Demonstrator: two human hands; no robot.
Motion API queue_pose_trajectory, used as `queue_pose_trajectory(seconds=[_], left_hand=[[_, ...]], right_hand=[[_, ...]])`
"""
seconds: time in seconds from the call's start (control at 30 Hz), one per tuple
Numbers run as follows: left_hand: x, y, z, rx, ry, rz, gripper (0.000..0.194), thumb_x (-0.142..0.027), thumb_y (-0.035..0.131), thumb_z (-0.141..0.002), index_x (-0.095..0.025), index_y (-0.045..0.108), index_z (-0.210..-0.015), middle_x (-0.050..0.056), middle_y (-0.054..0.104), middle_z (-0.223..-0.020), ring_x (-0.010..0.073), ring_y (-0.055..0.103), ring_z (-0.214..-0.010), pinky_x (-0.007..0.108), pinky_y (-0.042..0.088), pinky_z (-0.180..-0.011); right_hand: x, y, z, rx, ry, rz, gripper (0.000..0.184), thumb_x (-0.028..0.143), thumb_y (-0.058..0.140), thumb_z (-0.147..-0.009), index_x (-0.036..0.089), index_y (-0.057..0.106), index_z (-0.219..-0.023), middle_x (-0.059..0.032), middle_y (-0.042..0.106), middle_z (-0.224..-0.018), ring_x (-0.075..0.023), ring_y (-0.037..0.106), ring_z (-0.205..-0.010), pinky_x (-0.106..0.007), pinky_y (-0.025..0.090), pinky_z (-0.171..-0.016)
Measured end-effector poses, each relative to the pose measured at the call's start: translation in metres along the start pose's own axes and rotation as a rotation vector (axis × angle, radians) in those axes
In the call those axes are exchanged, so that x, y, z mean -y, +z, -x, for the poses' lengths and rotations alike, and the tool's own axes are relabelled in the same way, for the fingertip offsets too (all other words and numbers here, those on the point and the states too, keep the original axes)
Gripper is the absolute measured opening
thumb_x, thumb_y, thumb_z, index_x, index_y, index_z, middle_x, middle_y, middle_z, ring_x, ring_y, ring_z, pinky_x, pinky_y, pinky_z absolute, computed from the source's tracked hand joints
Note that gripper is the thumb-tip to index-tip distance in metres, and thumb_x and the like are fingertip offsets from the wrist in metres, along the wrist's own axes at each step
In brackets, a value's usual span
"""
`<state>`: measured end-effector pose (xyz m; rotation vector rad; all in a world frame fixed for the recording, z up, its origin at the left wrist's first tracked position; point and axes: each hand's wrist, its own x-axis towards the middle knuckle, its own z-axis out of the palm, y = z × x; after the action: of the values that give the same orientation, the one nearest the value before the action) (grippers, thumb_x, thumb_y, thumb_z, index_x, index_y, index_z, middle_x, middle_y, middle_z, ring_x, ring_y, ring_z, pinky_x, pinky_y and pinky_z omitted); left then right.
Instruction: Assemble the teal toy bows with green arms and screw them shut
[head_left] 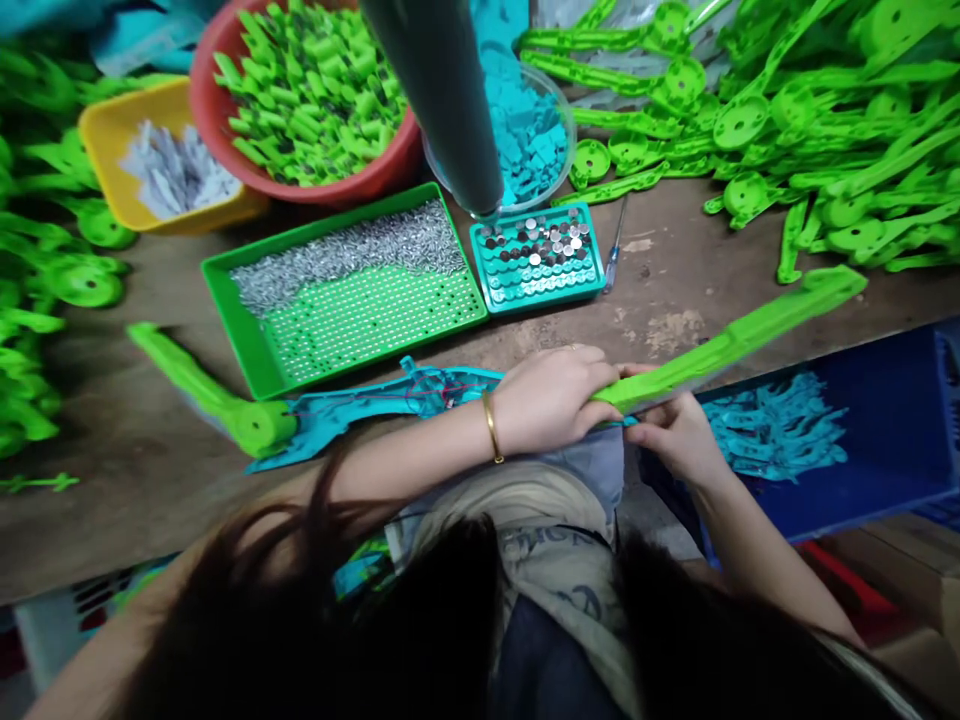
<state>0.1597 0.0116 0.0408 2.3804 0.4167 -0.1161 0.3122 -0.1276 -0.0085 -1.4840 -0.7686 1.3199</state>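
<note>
My left hand (559, 398), with a gold bangle at its wrist, is closed over the inner end of a long green plastic arm (724, 348). From the other side my right hand (679, 437) grips the same end, with its thumb and fingers bent around the joint. The arm slants up and to the right. A long turquoise plastic piece (360, 402) with thin red wires runs along the table's front edge and passes beneath my left hand. At its left end sits another green arm (259, 425) with a round hub. My fingers hide the joint between the pieces.
Behind my hands are a green tray (337, 355) of screws, a teal tray (491, 293) of small metal discs and a screwdriver (615, 255). A dark post (442, 100) stands there. Green parts (847, 150) pile at right. A blue bin (892, 430) is beside my right hand.
</note>
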Motion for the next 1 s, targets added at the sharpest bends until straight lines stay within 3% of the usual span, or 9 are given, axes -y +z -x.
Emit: queue_pose_trajectory(seconds=[0.1,0.27,0.43,0.6,0.7,0.83,0.9,1.0], left_hand=[[-0.002,-0.002,-0.003,0.005,0.018,0.034,0.028,-0.037,0.059,-0.093,-0.013,0.068,-0.102,0.007,0.066,-0.092,0.0207,0.064,-0.09,0.03,0.049,-0.08],[0.0,-0.001,-0.008,0.016,0.034,0.112,0.026,-0.036,0.062,-0.092,-0.012,0.068,-0.099,0.007,0.068,-0.09,0.0197,0.064,-0.089,0.029,0.048,-0.08],[0.007,-0.012,-0.008,0.109,0.008,0.058,0.034,-0.038,0.063,-0.091,-0.011,0.064,-0.111,0.011,0.071,-0.104,0.0233,0.066,-0.097,0.033,0.049,-0.084],[0.011,-0.014,-0.008,0.121,-0.05,0.06,0.023,-0.034,0.065,-0.09,-0.012,0.069,-0.096,0.008,0.073,-0.092,0.0221,0.068,-0.088,0.031,0.048,-0.077],[0.013,-0.011,-0.007,0.093,-0.045,0.096,0.021,-0.033,0.067,-0.088,-0.013,0.07,-0.095,0.007,0.074,-0.091,0.0204,0.068,-0.085,0.029,0.048,-0.075],[0.017,-0.007,-0.005,0.092,-0.042,0.073,0.023,-0.035,0.068,-0.087,-0.014,0.071,-0.097,0.007,0.075,-0.092,0.0202,0.069,-0.085,0.028,0.048,-0.074],[0.02,-0.005,-0.007,0.107,-0.046,0.072,0.023,-0.035,0.067,-0.088,-0.014,0.071,-0.097,0.007,0.075,-0.094,0.0199,0.07,-0.086,0.028,0.049,-0.075],[0.02,0.0,-0.01,0.108,-0.065,0.037,0.023,-0.036,0.064,-0.09,-0.015,0.071,-0.096,0.007,0.075,-0.095,0.0202,0.07,-0.088,0.028,0.049,-0.076]], right_hand=[[-0.008,0.007,0.013,-0.023,0.038,0.122,0.063,0.052,0.085,-0.061,0.024,0.058,-0.11,-0.0063,0.07,-0.112,-0.0244,0.066,-0.106,-0.041,0.054,-0.095],[-0.016,0.018,0.017,-0.18,0.029,0.241,0.051,0.054,0.08,-0.067,0.021,0.059,-0.1,-0.0058,0.072,-0.095,-0.0259,0.068,-0.095,-0.042,0.055,-0.087],[-0.016,0.019,0.013,-0.175,0.014,0.189,0.055,0.053,0.083,-0.063,0.022,0.058,-0.101,-0.0065,0.074,-0.1,-0.0266,0.07,-0.095,-0.041,0.057,-0.083],[-0.012,0.018,0.016,-0.155,0.095,0.124,0.058,0.054,0.085,-0.059,0.021,0.06,-0.099,-0.0077,0.075,-0.099,-0.0266,0.072,-0.091,-0.042,0.059,-0.08],[0.003,-0.003,0.005,-0.071,0.127,0.101,0.055,0.056,0.083,-0.061,0.02,0.063,-0.097,-0.0068,0.076,-0.092,-0.0254,0.072,-0.086,-0.041,0.06,-0.077],[0.043,-0.042,-0.033,-0.352,-0.134,-0.035,0.047,0.061,0.07,-0.074,0.023,0.063,-0.102,-0.0035,0.074,-0.096,-0.0186,0.071,-0.085,-0.035,0.059,-0.076],[0.062,-0.052,-0.054,-0.365,-0.204,-0.097,0.04,0.055,0.069,-0.077,0.022,0.063,-0.099,-0.003,0.073,-0.088,-0.0161,0.07,-0.076,-0.033,0.057,-0.072],[0.074,-0.049,-0.077,-0.355,-0.208,-0.093,0.026,0.04,0.072,-0.071,0.019,0.063,-0.083,-0.0011,0.067,-0.066,-0.0142,0.064,-0.059,-0.033,0.054,-0.065]])
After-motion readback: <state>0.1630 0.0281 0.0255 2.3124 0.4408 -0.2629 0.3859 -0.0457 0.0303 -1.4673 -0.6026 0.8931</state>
